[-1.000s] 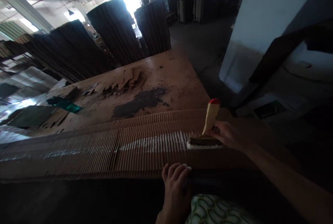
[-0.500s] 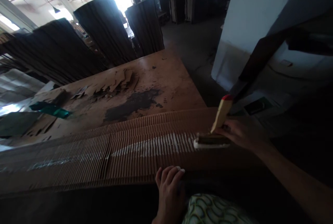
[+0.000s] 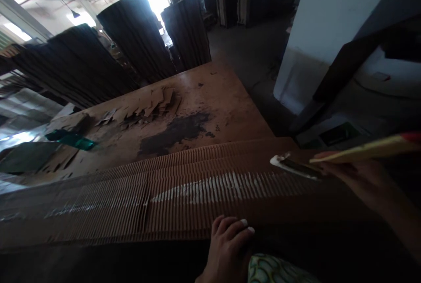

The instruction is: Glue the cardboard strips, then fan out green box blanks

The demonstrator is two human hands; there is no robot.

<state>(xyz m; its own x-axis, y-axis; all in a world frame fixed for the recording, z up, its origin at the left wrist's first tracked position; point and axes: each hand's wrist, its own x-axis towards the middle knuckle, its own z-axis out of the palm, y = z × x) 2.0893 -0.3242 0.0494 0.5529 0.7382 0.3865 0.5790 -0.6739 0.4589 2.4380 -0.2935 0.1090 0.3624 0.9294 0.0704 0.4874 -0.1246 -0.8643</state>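
In my right hand is a wide brush with a yellow handle and a red end. The handle tilts to the right, and white paste coats the edge of its head, which is over the right part of the corrugated cardboard sheets. These lie overlapped in a long ridged row, with a streak of white paste across the ridges. My left hand rests at the near edge of the cardboard, fingers loosely bent, holding nothing that shows. White marks appear on its fingertips.
Behind the cardboard is a wooden table with a dark stain, torn cardboard scraps and a green plastic bottle. Tall dark stacks stand beyond it. A white pillar rises at the right.
My right hand has moved right with the brush, whose handle has tipped from upright to slanting right. More paste streaks show on the right ridges. My left hand appears slightly further right as the view shifts.
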